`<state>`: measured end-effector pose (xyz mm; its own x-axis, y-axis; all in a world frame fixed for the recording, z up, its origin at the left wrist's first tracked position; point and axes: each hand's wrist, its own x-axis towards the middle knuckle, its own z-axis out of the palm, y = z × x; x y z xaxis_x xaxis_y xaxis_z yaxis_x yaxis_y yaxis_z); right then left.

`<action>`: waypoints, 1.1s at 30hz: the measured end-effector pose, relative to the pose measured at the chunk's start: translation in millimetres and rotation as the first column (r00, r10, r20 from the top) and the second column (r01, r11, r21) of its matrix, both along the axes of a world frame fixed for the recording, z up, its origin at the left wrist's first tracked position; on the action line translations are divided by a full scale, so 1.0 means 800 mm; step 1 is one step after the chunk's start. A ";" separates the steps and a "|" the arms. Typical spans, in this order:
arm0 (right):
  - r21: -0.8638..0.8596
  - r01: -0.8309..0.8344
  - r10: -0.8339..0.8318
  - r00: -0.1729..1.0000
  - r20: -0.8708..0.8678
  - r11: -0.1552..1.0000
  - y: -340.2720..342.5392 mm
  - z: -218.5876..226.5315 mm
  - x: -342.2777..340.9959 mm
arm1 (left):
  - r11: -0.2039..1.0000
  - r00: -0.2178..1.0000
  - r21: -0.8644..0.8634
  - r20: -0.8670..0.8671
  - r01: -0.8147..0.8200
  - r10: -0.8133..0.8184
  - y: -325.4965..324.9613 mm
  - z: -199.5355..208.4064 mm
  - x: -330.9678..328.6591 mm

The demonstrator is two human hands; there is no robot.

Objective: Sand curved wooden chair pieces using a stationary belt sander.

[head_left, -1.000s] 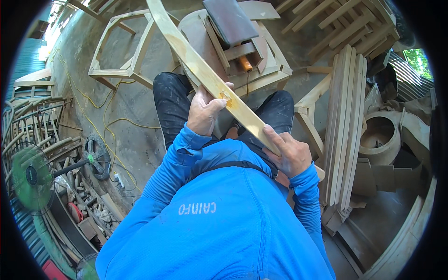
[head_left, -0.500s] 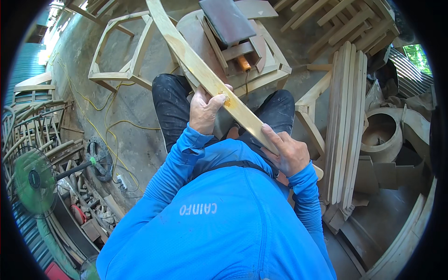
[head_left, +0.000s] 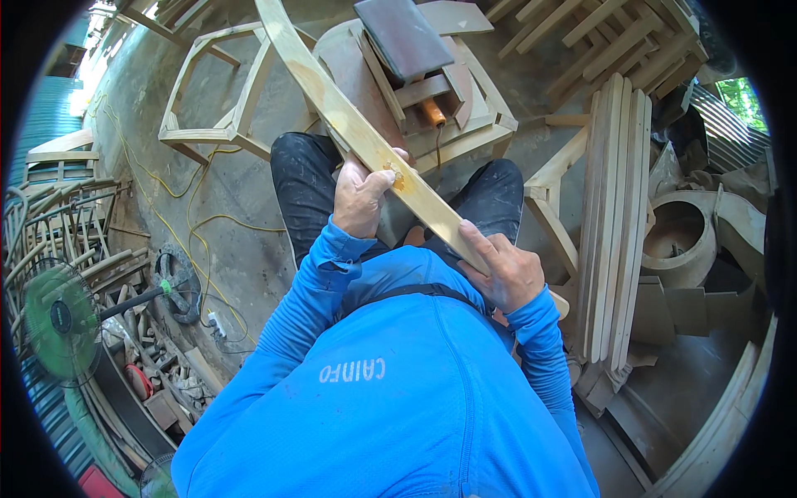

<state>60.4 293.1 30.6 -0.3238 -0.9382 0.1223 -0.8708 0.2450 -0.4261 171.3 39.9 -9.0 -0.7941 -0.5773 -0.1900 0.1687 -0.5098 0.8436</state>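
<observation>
A long, pale, slightly curved wooden strip (head_left: 340, 108) slants across my lap, from the top of the view down to my right hip. My left hand (head_left: 364, 192) grips its middle, the thumb lying on the upper face beside an orange-brown patch (head_left: 400, 177). Nearer to me, my right hand (head_left: 504, 267) is wrapped round the lower part, with fingers on top. The strip's rounded near end (head_left: 562, 308) sticks out past my right wrist. Fingers beneath the wood are mostly hidden.
Ahead stands a low wooden work stand (head_left: 465, 141) bearing a dark flat block (head_left: 404, 37) and an orange-handled tool (head_left: 432, 112). Tall planks (head_left: 614, 224) lean at right. A wooden frame (head_left: 220, 91) stands far left, near yellow cords (head_left: 195, 241) and a green fan (head_left: 62, 319).
The wooden strip and both hands have shifted slightly to the left. My grip on the strip looks the same.
</observation>
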 end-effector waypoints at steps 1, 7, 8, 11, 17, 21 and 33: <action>0.000 -0.003 0.003 1.000 -0.001 1.000 0.000 0.000 0.000 | 1.000 1.000 0.000 -0.001 -0.003 0.003 -0.001 0.002 0.002; -0.056 0.001 0.003 0.997 0.075 0.998 -0.001 0.003 -0.003 | 0.993 0.992 -0.072 -0.080 0.092 -0.097 -0.010 0.004 0.011; -0.059 -0.004 0.011 0.993 0.120 0.998 -0.001 0.002 -0.005 | 0.991 0.991 -0.089 -0.085 0.097 -0.104 -0.011 0.004 0.011; -0.042 -0.009 0.018 0.973 0.230 0.999 0.003 0.000 -0.008 | 0.991 0.987 -0.072 -0.106 0.112 -0.120 -0.012 0.012 0.010; -0.207 -0.004 0.118 0.832 0.541 0.978 -0.001 -0.003 -0.003 | 0.988 0.968 -0.038 -0.198 0.148 -0.153 -0.030 0.012 0.016; -0.209 0.026 0.143 0.644 0.751 0.978 0.003 -0.005 0.000 | 0.970 0.930 0.017 -0.289 0.242 -0.227 -0.026 0.040 0.010; -0.022 0.245 -0.118 0.542 0.832 0.969 0.002 -0.002 0.000 | 0.990 0.994 -0.091 -0.026 -0.110 0.108 -0.023 0.020 -0.014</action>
<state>60.3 294.9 29.2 -0.5032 -0.8449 -0.1814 -0.0690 0.2486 -0.9662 160.4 21.6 7.3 -0.7287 -0.6750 -0.1160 0.2369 -0.4073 0.8820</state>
